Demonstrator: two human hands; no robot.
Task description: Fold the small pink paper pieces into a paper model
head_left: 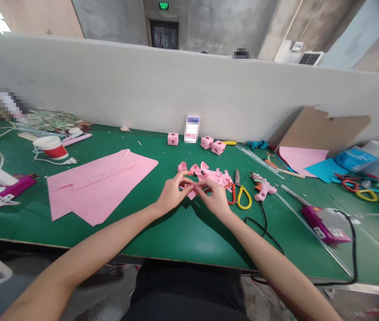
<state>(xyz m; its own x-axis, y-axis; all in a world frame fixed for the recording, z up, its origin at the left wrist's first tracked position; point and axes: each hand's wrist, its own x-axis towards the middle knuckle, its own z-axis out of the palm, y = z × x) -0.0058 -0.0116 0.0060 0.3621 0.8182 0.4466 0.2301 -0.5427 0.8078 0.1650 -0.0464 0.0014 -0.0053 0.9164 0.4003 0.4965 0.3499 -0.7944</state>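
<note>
My left hand [173, 191] and my right hand [213, 197] meet over the green table [176, 232], fingers pinched together on a small folded pink paper piece [192, 191]. Just behind them lies a heap of several pink paper pieces [209, 174]. Three finished pink paper cubes stand farther back: one [172, 139] on the left and two [207, 142] [218, 147] side by side. A large cut pink sheet [97, 183] lies flat to the left of my left hand.
Yellow-handled scissors [242, 192] and a pink glue gun [263, 186] lie right of my hands. A second glue gun [325, 223] with a black cord, a clear ruler [313, 232], cardboard [323, 127] and blue paper [326, 169] are farther right. A red cup [51, 147] stands at the left.
</note>
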